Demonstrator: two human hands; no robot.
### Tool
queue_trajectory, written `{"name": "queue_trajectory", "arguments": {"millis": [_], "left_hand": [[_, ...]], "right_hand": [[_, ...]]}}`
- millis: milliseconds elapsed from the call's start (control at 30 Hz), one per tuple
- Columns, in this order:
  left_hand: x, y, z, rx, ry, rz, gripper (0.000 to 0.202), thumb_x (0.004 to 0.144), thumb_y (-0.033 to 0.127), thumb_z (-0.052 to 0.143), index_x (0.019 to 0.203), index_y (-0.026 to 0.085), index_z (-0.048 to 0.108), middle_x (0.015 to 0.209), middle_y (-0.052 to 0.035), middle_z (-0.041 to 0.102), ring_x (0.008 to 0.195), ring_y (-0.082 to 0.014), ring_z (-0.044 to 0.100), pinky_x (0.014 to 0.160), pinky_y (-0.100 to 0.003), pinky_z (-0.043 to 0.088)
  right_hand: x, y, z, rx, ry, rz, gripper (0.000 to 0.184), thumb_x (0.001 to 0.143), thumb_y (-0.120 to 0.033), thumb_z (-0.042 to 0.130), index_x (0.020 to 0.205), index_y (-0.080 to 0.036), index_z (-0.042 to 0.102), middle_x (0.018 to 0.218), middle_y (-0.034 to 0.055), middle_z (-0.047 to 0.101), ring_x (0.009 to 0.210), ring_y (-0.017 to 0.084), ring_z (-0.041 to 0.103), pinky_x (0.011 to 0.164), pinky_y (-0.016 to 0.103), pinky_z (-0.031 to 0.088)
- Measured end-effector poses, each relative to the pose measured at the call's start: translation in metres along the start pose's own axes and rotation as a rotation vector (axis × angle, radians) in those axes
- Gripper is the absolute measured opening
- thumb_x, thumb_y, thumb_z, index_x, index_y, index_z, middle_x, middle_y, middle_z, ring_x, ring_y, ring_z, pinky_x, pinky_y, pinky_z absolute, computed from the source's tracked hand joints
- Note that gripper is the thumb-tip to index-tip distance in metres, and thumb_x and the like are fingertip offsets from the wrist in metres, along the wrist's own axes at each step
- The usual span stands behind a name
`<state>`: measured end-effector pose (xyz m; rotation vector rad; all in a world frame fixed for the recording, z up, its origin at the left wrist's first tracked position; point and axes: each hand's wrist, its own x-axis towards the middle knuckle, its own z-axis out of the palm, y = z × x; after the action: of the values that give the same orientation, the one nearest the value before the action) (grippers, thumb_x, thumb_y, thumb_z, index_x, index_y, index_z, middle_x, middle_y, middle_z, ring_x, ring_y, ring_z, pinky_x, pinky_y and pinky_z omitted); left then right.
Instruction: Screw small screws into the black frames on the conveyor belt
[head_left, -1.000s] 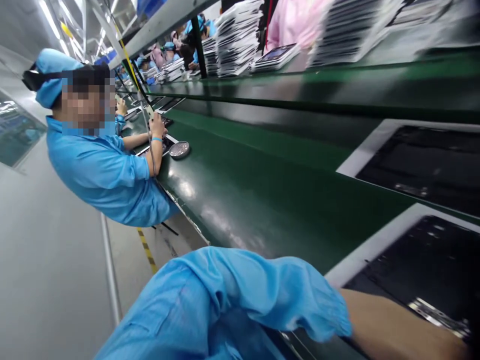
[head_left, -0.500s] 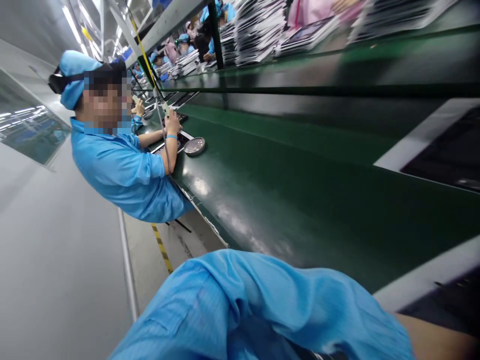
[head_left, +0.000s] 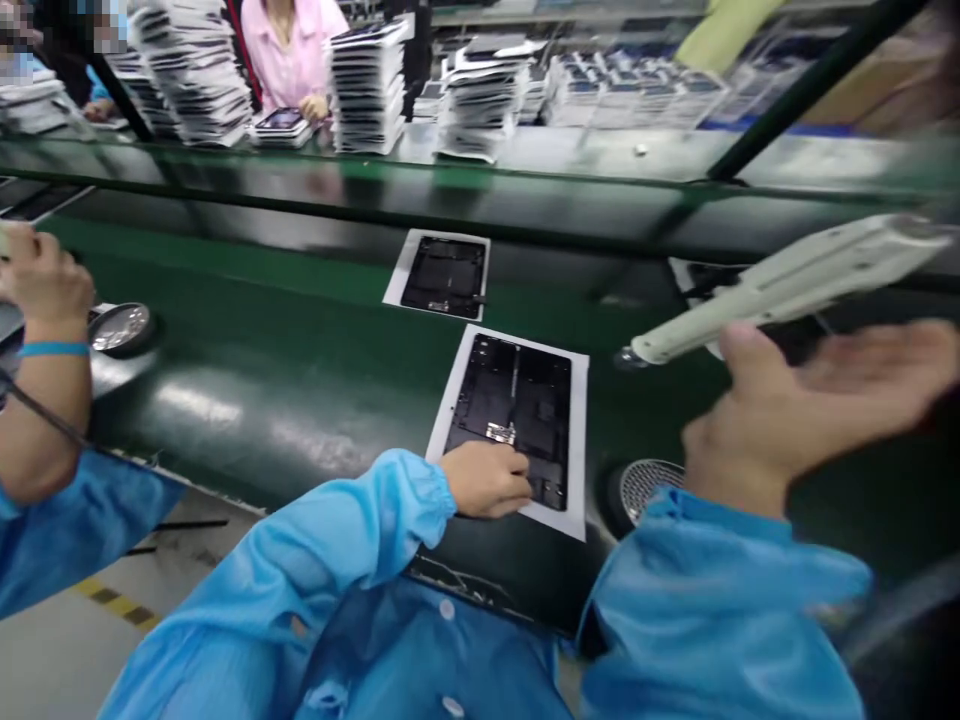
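In front of me a black tablet housing (head_left: 544, 400), its inner side up, lies on a white sheet (head_left: 577, 450) on the green bench. My left hand (head_left: 487, 480) rests over its lower edge with the fingers curled together; what they hold, if anything, is hidden. A small silvery metal part (head_left: 501, 433) shows on the housing just above those fingers. To the right, my right hand (head_left: 802, 400) is raised with its fingers stretched out. A pale electric screwdriver (head_left: 787, 285) slants right behind its thumb, tip down to the left, not wrapped by the fingers.
Below my right hand stands a round dish (head_left: 651, 488) of small parts. Another tablet housing (head_left: 446, 272) lies farther back. At left, a co-worker's hand (head_left: 49, 280) is beside a second dish (head_left: 120, 327). Stacks of sheets (head_left: 367, 90) line the raised shelf (head_left: 300, 185).
My view has swung right, from the co-worker at the left to the bench before me. Both my hands, the near housing and the screwdriver are now in view.
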<state>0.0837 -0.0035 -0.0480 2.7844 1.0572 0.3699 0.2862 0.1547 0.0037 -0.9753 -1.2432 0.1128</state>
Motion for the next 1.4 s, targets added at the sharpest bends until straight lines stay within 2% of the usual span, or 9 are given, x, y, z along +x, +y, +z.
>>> {"name": "queue_trajectory", "arguments": {"millis": [100, 267, 433, 667, 900, 1067, 1167, 1267, 1400], "left_hand": [[-0.002, 0.000, -0.001, -0.007, -0.002, -0.019, 0.030, 0.095, 0.034, 0.046, 0.091, 0.019, 0.071, 0.094, -0.0062, 0.065, 0.086, -0.0179, 0.060, 0.069, -0.030, 0.047], [-0.008, -0.004, -0.012, -0.030, -0.083, -0.013, 0.033, 0.081, 0.045, 0.063, 0.099, 0.017, 0.069, 0.096, -0.0064, 0.064, 0.086, -0.0201, 0.059, 0.069, -0.031, 0.048], [-0.011, -0.003, -0.016, 0.054, -0.099, -0.043, 0.019, 0.085, 0.022, 0.052, 0.096, 0.018, 0.067, 0.093, -0.0057, 0.064, 0.086, -0.0197, 0.058, 0.073, -0.031, 0.048], [0.009, 0.003, -0.010, 0.116, -0.082, -0.115, 0.022, 0.088, 0.019, 0.046, 0.091, 0.017, 0.068, 0.090, -0.0079, 0.063, 0.087, -0.0209, 0.059, 0.074, -0.031, 0.050], [0.016, 0.004, -0.031, -0.066, -0.100, -0.276, 0.025, 0.083, 0.036, 0.060, 0.097, 0.019, 0.070, 0.095, -0.0061, 0.067, 0.088, -0.0206, 0.065, 0.080, -0.032, 0.054], [0.050, 0.016, -0.043, -0.094, -0.056, -0.129, 0.052, 0.076, 0.056, 0.067, 0.110, 0.018, 0.067, 0.118, -0.0126, 0.065, 0.107, -0.0286, 0.061, 0.092, -0.042, 0.052], [0.090, 0.031, -0.034, -0.040, -0.088, -0.013, 0.081, 0.066, 0.064, 0.072, 0.129, 0.017, 0.055, 0.140, -0.0176, 0.049, 0.129, -0.0371, 0.045, 0.102, -0.052, 0.043], [0.128, 0.042, -0.018, 0.019, -0.125, 0.033, 0.109, 0.056, 0.070, 0.074, 0.143, 0.016, 0.038, 0.153, -0.0210, 0.029, 0.139, -0.0433, 0.026, 0.107, -0.063, 0.030], [0.159, 0.043, 0.000, -0.023, -0.147, 0.030, 0.103, 0.057, 0.061, 0.075, 0.142, 0.016, 0.038, 0.145, -0.0185, 0.041, 0.132, -0.0386, 0.037, 0.103, -0.056, 0.035]], "right_hand": [[0.003, -0.005, 0.026, 0.224, 0.043, 0.114, 0.055, 0.055, -0.045, 0.084, 0.099, -0.024, 0.057, 0.106, 0.0134, 0.066, 0.100, 0.030, 0.066, 0.089, 0.052, 0.050], [-0.011, -0.047, 0.037, 0.178, -0.146, 0.351, 0.029, 0.056, -0.026, 0.077, 0.080, -0.018, 0.063, 0.080, 0.0071, 0.070, 0.074, 0.022, 0.069, 0.072, 0.039, 0.056], [-0.021, -0.072, 0.013, 0.255, -0.453, 0.545, 0.023, 0.058, -0.023, 0.072, 0.078, -0.017, 0.063, 0.050, -0.0044, 0.060, 0.043, 0.014, 0.057, 0.047, 0.028, 0.049], [-0.020, -0.078, -0.040, 0.422, -0.464, 0.516, 0.031, 0.061, -0.024, 0.078, 0.089, -0.019, 0.065, 0.053, -0.0046, 0.064, 0.047, 0.015, 0.061, 0.052, 0.030, 0.052], [-0.005, -0.050, -0.086, 0.089, -0.333, 0.453, 0.033, 0.060, -0.034, 0.083, 0.080, -0.018, 0.063, 0.048, -0.0051, 0.055, 0.039, 0.014, 0.051, 0.044, 0.032, 0.047], [0.006, 0.005, -0.106, -0.049, -0.094, 0.373, 0.029, 0.061, -0.028, 0.078, 0.085, -0.018, 0.063, 0.068, -0.0003, 0.067, 0.064, 0.018, 0.066, 0.068, 0.038, 0.057], [0.005, 0.029, -0.110, -0.021, -0.081, 0.363, 0.030, 0.062, -0.026, 0.076, 0.088, -0.018, 0.062, 0.081, 0.0014, 0.070, 0.077, 0.019, 0.068, 0.076, 0.037, 0.057], [0.002, 0.036, -0.111, -0.024, -0.129, 0.421, 0.030, 0.065, -0.027, 0.074, 0.092, -0.020, 0.061, 0.068, -0.0023, 0.065, 0.061, 0.016, 0.064, 0.065, 0.036, 0.058], [0.002, 0.033, -0.111, -0.105, -0.111, 0.418, 0.032, 0.067, -0.029, 0.073, 0.096, -0.022, 0.062, 0.060, -0.0049, 0.056, 0.053, 0.016, 0.058, 0.057, 0.035, 0.055]]}}
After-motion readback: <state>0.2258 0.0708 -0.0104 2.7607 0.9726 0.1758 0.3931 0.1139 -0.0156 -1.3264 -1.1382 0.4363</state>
